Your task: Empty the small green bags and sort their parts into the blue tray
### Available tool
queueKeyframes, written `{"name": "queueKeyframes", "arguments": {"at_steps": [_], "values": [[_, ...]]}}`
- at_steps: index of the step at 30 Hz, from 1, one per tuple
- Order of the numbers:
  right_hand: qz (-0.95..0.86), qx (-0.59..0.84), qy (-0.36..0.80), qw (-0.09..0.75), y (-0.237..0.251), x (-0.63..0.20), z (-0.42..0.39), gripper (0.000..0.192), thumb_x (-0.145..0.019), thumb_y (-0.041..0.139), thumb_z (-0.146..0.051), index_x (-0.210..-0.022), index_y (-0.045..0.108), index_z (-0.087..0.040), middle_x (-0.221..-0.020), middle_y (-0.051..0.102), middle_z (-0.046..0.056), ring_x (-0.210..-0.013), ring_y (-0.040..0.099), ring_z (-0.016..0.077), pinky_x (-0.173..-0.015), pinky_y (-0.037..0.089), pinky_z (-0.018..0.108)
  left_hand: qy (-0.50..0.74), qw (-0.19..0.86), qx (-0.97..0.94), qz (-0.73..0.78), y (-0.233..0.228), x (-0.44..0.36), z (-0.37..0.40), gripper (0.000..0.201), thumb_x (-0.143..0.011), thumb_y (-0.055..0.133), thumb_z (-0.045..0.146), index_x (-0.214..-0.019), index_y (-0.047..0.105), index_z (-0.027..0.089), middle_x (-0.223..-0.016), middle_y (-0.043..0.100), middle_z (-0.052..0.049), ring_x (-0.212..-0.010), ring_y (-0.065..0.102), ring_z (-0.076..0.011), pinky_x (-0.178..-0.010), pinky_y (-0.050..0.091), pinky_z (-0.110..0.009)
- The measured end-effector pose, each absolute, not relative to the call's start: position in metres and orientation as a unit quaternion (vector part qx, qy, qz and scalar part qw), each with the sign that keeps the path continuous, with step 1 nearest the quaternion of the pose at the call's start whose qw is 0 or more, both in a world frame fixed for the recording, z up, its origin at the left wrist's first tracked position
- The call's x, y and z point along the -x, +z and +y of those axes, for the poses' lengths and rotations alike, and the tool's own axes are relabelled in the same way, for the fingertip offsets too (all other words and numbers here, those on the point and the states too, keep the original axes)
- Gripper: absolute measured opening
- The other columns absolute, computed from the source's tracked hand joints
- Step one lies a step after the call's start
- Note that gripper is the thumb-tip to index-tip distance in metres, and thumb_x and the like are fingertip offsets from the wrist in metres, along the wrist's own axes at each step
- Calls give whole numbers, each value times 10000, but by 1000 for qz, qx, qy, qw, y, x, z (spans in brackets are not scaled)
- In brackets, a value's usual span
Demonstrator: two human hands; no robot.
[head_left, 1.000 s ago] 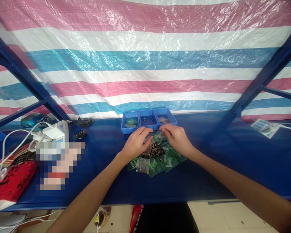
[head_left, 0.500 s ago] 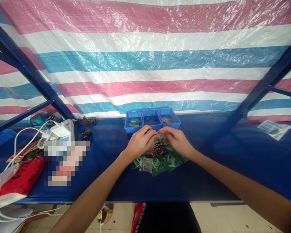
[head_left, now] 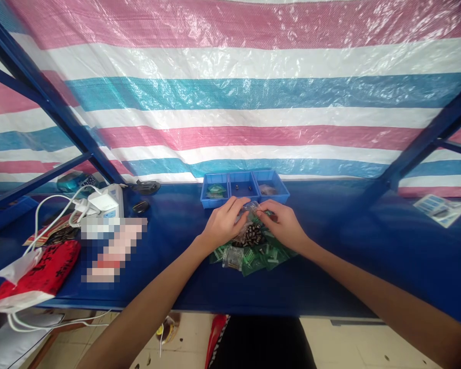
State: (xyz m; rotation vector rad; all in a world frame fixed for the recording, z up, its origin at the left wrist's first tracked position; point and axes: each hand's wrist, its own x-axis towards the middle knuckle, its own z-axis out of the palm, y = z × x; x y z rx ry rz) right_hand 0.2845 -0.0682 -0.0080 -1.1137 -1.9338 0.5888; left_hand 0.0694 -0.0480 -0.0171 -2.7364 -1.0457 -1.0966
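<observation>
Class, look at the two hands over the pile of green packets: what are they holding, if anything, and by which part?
Both the left hand and right hand pinch a small clear plastic bag at its top edge, one at each end.

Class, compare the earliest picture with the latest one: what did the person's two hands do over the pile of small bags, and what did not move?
The left hand and right hand drew together and rose slightly off the pile of green bags, pinching a small clear bag between their fingertips. The heap of dark small parts, the three blue trays and the white charger stayed put; the view only shifted a little.
</observation>
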Motion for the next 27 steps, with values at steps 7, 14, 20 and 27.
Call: {"name": "queueKeyframes", "arguments": {"at_steps": [7, 14, 20, 27], "values": [[-704, 422, 344, 456, -10, -286, -67, 287, -962, 604, -476, -863, 688, -221, -1013, 662, 83, -801, 632, 214, -585, 568, 317, -320, 66, 890, -318, -16, -71, -51, 298, -1042, 450, 328, -1311, 532, 230, -1069, 535, -97, -802, 595, -165, -540, 457, -233], [-716, 391, 373, 443, -5, -284, -72, 240, -943, 652, -460, -910, 750, -244, -1362, 622, 108, -1290, 570, 327, -649, 616, 323, -328, 34, 893, -307, -19, -72, -49, 278, -1073, 396, 314, -1277, 550, 206, -1096, 618, -104, -819, 626, -165, -608, 497, -246], [-705, 384, 383, 456, -2, -283, -74, 240, -933, 664, -465, -973, 753, -246, -1266, 689, 105, -1087, 687, 293, -688, 638, 365, -329, 6, 892, -309, -21, -72, -48, 292, -1090, 345, 297, -1204, 588, 185, -1025, 662, -94, -804, 642, -170, -649, 508, -267], [-691, 386, 394, 466, -10, -282, -71, 239, -963, 612, -409, -1113, 700, -245, -1014, 745, 73, -873, 721, 241, -654, 641, 364, -372, 5, 861, -346, -22, -71, -47, 292, -1076, 425, 339, -1318, 444, 177, -932, 616, -53, -713, 607, -152, -587, 461, -250]]}}
